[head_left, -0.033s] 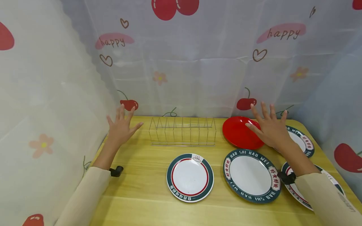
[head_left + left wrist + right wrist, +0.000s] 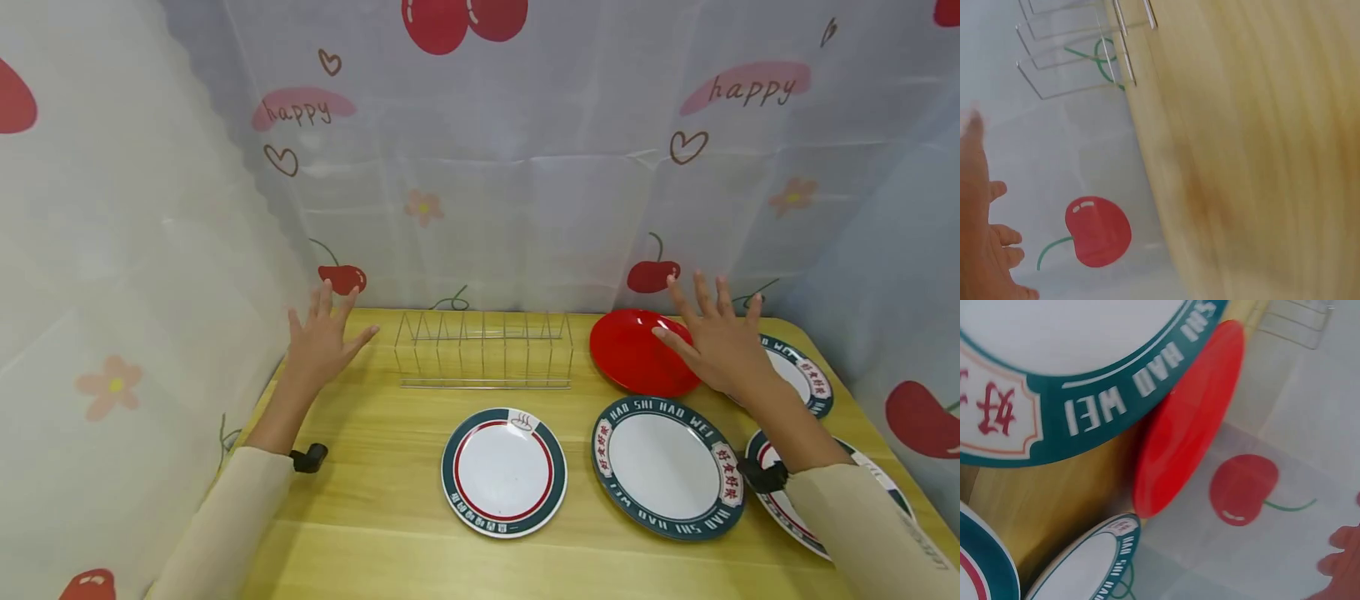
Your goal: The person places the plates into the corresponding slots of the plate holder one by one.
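Observation:
My left hand (image 2: 318, 342), fingers spread and holding nothing, hovers over the table's left side, to the left of a wire dish rack (image 2: 483, 383). On the other side, my right hand (image 2: 720, 346) is likewise spread and overlaps the edge of a red plate (image 2: 637, 354) in the head view. Part of a small green-rimmed plate (image 2: 798, 375) is hidden behind this hand. A large plate with a lettered green rim (image 2: 667, 467) lies nearer, left of the right wrist. Beneath the right forearm, another plate (image 2: 873, 471) is partly covered. Centrally stands a red-ringed plate (image 2: 504, 472), lying flat.
The wooden table (image 2: 360, 533) carries the rack at its back edge. Behind it hangs a cherry-patterned curtain (image 2: 525, 225), which also encloses the left and right sides. Each wrist wears a black camera mount, like the left one (image 2: 309, 457).
My left hand has shifted very slightly to the right. The plates and rack stay where they were.

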{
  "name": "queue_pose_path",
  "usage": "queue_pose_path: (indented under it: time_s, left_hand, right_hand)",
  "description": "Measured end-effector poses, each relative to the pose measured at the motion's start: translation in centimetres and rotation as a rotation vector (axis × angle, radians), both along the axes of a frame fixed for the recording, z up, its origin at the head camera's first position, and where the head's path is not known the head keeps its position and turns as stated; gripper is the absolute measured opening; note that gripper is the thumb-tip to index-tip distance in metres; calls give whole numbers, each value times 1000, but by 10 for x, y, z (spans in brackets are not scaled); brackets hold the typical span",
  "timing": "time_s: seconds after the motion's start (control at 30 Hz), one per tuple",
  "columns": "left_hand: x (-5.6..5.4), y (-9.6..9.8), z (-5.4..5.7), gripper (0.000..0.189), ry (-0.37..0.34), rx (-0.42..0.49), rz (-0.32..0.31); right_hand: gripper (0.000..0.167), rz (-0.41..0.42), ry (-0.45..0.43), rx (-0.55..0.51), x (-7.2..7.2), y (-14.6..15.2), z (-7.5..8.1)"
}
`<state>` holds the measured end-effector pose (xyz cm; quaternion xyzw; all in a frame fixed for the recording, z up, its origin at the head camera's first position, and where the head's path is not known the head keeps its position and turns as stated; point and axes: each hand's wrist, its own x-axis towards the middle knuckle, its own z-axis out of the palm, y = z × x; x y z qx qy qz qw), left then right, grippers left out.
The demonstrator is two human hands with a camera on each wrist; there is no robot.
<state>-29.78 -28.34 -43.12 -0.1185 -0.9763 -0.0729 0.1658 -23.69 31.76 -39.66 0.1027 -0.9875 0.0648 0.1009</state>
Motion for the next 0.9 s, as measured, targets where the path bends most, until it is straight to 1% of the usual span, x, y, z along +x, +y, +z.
queue_pose_path:
  time_s: [0.07,0.1,0.13,0.2,0.27,0.33,0.43,0.5,0.6,0.73,0.8,0.9]
  left_hand:
    - [8,2,-4,76,31,37,-40]
    - [12,3,-6,72,33,65,-56]
    - [17,5,-9,68,21,102,-72]
    - [25,9,-16,63,-36,199,-100]
    - [31,13,-21,60,-123,326,-114]
    - [35,17,-25,56,-210,462,-129]
    - [37,24,-30,52,-296,626,-152]
    - [36,27,-34,49,-328,697,-164]
    - [34,30,-38,44,-357,760,-167]
    - [33,32,-46,38,-384,829,-177]
    - [32,33,-50,36,-397,866,-190]
    - [32,34,-54,35,-427,931,-197]
  right_hand:
    - [90,3,-20,-55,10,-1,7]
    - [90,4,-43,-85,16,0,11]
    - [89,6,-70,-115,23,1,14]
    - [87,5,-105,-176,37,4,19]
    - [82,-2,-134,-228,52,9,21]
    - [73,-4,-120,-283,67,14,20]
    - [61,-29,-77,-366,89,24,15]
    - [54,-54,-49,-419,102,31,12]
    - [52,-130,-34,-458,117,40,9]
    - [51,-257,2,-470,134,52,5]
    - [50,-307,37,-483,141,61,0]
    - [52,-370,41,-507,153,75,-10]
